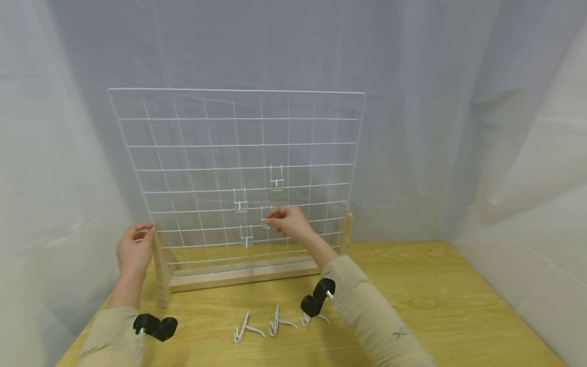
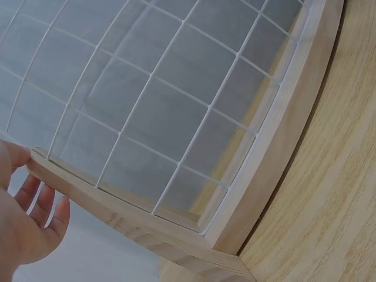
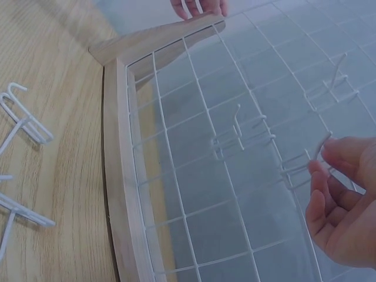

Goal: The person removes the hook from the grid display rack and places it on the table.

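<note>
A white wire grid panel point(image 1: 206, 158) stands upright in a wooden base point(image 1: 247, 275). My right hand point(image 1: 290, 223) is at the lower middle of the panel, its thumb and forefinger pinching the prong of a white wire hook point(image 3: 322, 145) that lies against the grid. Three more hooks hang nearby: an upper hook point(image 1: 277, 179), a left hook point(image 1: 240, 201) and a lower hook point(image 1: 246, 237). At the panel's left side my left hand point(image 1: 135, 247) holds the top end of the wooden upright point(image 2: 44, 164), fingertips along its edge.
On the wooden table point(image 1: 412, 285) in front of the base lie three loose white hooks, a left one point(image 1: 246, 329), a middle one point(image 1: 277, 321) and a right one point(image 1: 306, 320) partly behind the right wrist camera. A second upright point(image 1: 346, 232) supports the right side. Pale sheeting point(image 1: 412, 127) surrounds the table.
</note>
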The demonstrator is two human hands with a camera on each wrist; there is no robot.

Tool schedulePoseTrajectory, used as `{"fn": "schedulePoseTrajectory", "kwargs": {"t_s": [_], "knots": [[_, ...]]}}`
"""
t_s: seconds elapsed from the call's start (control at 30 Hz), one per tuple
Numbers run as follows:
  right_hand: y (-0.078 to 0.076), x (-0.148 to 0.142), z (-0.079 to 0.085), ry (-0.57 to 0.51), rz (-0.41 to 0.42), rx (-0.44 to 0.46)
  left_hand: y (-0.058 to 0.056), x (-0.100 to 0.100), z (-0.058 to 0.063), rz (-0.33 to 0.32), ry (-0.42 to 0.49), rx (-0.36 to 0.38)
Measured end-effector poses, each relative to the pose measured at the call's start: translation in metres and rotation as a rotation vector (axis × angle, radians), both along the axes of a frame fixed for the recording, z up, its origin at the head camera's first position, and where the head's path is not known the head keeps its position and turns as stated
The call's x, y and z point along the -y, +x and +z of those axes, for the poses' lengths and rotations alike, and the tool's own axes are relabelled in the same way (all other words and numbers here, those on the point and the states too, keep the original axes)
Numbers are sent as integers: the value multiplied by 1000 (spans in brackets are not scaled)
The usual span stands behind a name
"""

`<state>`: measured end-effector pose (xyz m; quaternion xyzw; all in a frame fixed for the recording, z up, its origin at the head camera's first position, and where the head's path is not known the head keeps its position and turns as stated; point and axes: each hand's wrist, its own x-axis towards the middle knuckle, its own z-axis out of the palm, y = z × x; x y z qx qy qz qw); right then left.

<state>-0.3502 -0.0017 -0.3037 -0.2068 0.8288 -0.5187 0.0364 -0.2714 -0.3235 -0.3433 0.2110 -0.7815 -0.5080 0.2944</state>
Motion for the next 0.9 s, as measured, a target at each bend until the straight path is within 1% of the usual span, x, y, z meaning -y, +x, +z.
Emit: {"fn": "schedulePoseTrajectory", "kwargs": {"t_s": [0.23,0.47,0.57,0.7,0.9], "knots": [[0,1,1,25,2,-7,0,-1,3,-9,-32,29],[1,3,3,47,2,-14,-1,1,7,-21,-26,75],[1,4,3,47,1,-18,-2,1,8,-14,-15,68],[1,6,2,47,-8,-19,-1,1,8,-2,-24,65],[2,7,2,30,-31,-16,-1,0,8,-9,-34,78]]}}
